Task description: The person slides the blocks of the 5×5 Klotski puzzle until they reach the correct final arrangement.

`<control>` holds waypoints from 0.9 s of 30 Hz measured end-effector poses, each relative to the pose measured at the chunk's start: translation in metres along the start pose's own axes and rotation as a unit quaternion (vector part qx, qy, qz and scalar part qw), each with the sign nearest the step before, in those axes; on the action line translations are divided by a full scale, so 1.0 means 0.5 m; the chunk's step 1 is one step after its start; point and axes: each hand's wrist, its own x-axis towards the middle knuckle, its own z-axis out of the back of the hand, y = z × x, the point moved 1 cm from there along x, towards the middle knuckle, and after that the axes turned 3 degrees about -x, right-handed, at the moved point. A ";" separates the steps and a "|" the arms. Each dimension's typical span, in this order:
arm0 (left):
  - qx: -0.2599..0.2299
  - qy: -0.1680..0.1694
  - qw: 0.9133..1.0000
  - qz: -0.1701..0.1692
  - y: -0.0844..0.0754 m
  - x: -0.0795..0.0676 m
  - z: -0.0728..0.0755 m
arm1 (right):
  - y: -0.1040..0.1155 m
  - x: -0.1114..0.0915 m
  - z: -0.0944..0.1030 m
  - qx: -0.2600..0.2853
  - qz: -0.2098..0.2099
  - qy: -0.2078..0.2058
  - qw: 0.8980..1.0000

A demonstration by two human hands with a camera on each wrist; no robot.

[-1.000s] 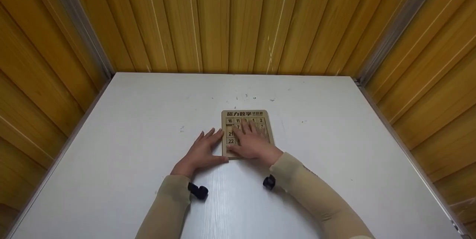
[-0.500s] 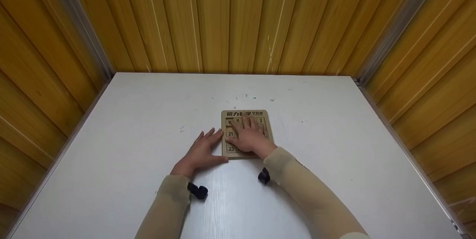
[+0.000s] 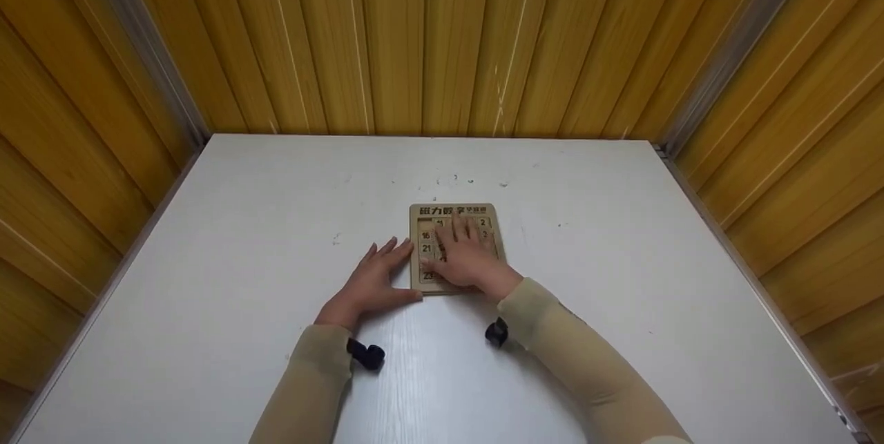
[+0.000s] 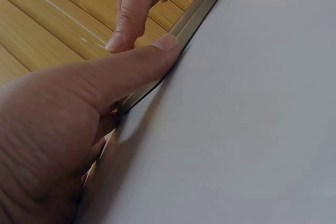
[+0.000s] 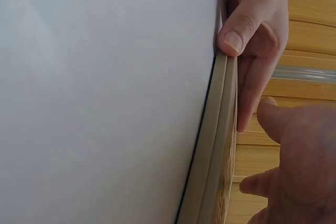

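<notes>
Number puzzle [image 3: 449, 210]: While it lies flat near the middle of the white worktop [image 3: 594, 223], its long axis runs away from the person, and its title strip of dark characters sits at the far end, reading upright from the person's side.
Numbered tiles [image 3: 426, 248]: 16, 21 and 23 can be read down the left column, below a bare recess in the top left corner; a 2 shows at the top right.
Left hand [image 3: 373, 285]: fingers extended and apart, a fingertip touching the puzzle's left side, the thumb on its near edge by the corner.
Right hand [image 3: 469, 261]: fingers apart, laid across the puzzle and hiding most of the middle tiles; which tile each fingertip touches cannot be told.
Tan sleeves [image 3: 577, 351]: both reach in from the near side, a small black device [image 3: 369, 357] at each wrist.
Far side: small dark marks [image 3: 471, 181] dot the worktop beyond the puzzle; wood-grain panels [image 3: 428, 43] rise behind and at both sides.
</notes>
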 end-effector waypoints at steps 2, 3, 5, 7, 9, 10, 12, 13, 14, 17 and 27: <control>-0.001 -0.002 1.000 0.001 0.000 0.000 -0.001 | -0.006 0.006 0.000 0.002 -0.017 -0.010 1.000; -0.001 -0.003 1.000 0.003 0.000 0.000 -0.002 | -0.009 0.009 0.000 0.000 -0.024 -0.014 1.000; -0.001 -0.001 1.000 0.008 0.001 0.001 -0.004 | -0.013 0.013 -0.002 -0.002 -0.037 -0.015 0.999; 0.000 0.000 1.000 0.013 0.002 0.001 -0.005 | -0.013 0.015 -0.004 -0.002 -0.043 -0.011 0.999; -0.003 0.000 1.000 0.016 0.001 0.002 -0.005 | -0.010 0.017 -0.005 -0.001 -0.045 -0.007 0.999; -0.004 0.001 1.000 0.017 0.001 0.002 -0.005 | -0.008 0.018 -0.005 -0.001 -0.045 -0.006 0.999; -0.007 -0.001 1.000 0.017 0.000 0.002 -0.004 | -0.001 0.021 -0.006 0.005 -0.045 -0.003 0.999; -0.009 -0.002 1.000 0.016 0.000 0.002 -0.004 | 0.003 0.022 -0.006 0.007 -0.044 -0.001 0.999; -0.010 -0.003 1.000 0.016 0.000 0.002 -0.004 | 0.007 0.023 -0.007 0.010 -0.043 -0.001 0.999; -0.011 -0.003 1.000 0.011 0.000 0.002 -0.004 | 0.017 0.025 -0.009 0.017 -0.036 0.004 0.999; -0.007 -0.003 1.000 -0.005 0.003 0.003 -0.001 | 0.002 0.018 -0.002 0.014 -0.044 -0.004 0.999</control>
